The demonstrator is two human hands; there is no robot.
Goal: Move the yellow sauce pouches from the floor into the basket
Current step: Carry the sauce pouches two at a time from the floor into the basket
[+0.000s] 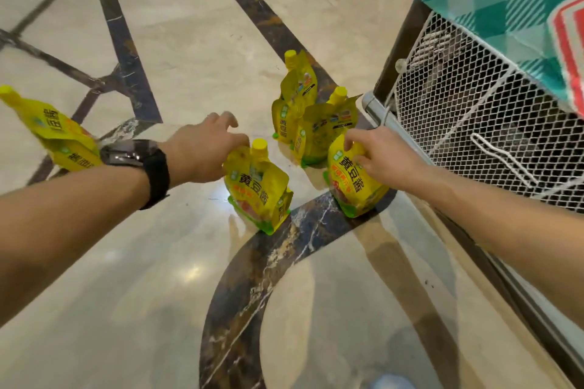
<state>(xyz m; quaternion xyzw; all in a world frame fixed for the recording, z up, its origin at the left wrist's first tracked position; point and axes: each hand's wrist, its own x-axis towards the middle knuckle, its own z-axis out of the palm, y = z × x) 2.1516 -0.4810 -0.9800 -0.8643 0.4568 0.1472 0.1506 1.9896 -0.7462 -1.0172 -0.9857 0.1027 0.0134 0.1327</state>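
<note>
**Sauce pouches upright on the floor (151,262) beside the basket (474,139).**
Middle pouch (257,189) is pinched at its top by the left hand (205,144), right pouch (354,183) by the right hand (377,153); soft, slick film, judged best held near the stiff spout (259,145).

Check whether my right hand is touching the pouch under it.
Touching. The head view shows the right hand pinching the top of the right pouch, while the left hand grips the middle pouch.

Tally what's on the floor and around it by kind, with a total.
yellow sauce pouches: 6
white mesh basket: 1
black wristwatch: 1
green checked cloth: 1
Total: 9
</note>
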